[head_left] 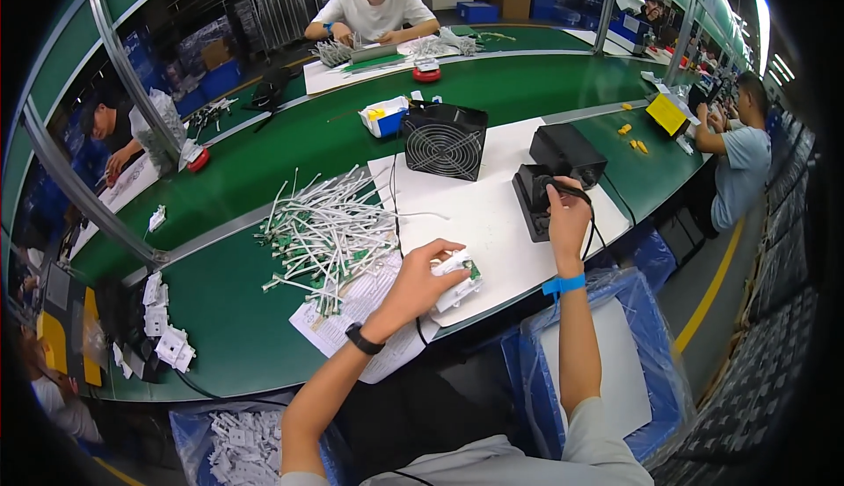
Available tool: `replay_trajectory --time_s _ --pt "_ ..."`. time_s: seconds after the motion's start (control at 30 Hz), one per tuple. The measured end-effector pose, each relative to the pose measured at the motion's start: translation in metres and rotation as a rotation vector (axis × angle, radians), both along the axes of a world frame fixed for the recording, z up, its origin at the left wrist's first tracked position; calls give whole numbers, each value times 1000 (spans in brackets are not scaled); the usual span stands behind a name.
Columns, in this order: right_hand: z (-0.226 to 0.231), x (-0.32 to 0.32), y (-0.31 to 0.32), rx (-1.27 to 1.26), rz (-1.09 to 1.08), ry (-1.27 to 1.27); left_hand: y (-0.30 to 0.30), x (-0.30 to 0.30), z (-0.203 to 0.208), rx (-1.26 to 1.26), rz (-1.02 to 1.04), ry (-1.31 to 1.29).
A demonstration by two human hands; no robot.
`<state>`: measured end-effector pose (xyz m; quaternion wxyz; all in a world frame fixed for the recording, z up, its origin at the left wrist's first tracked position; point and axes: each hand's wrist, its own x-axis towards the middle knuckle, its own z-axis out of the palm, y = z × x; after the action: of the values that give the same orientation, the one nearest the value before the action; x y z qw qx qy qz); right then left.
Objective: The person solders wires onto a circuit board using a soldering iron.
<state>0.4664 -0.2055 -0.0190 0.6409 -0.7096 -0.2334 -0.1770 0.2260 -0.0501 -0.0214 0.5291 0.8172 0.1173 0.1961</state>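
My left hand (426, 279) is closed around a white plastic housing (459, 285) that carries a small green circuit board, just above the white work sheet (492, 288). To the right, my right hand (568, 219) grips a black corded handle (570, 185), which looks like a soldering iron. Its tip is hidden at the black stand (533, 213). Left of my left hand lies a heap of white wires with small green boards (330, 235), partly over a printed paper (338, 332).
A black fan (446, 141) and a black box (567, 153) stand behind my hands. More white housings (174, 345) lie at the left. Below the table edge are a bin of white parts (242, 446) and a lined blue bin (655, 372). Other people work across and to both sides.
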Motion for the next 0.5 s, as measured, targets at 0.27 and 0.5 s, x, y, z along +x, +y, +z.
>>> replay_trajectory --time_s 0.27,0.5 --pt "-7 -3 -20 171 -195 -227 18 19 -17 344 70 66" --pt "-17 -38 -23 358 62 -78 8 8 -13 565 193 -19"
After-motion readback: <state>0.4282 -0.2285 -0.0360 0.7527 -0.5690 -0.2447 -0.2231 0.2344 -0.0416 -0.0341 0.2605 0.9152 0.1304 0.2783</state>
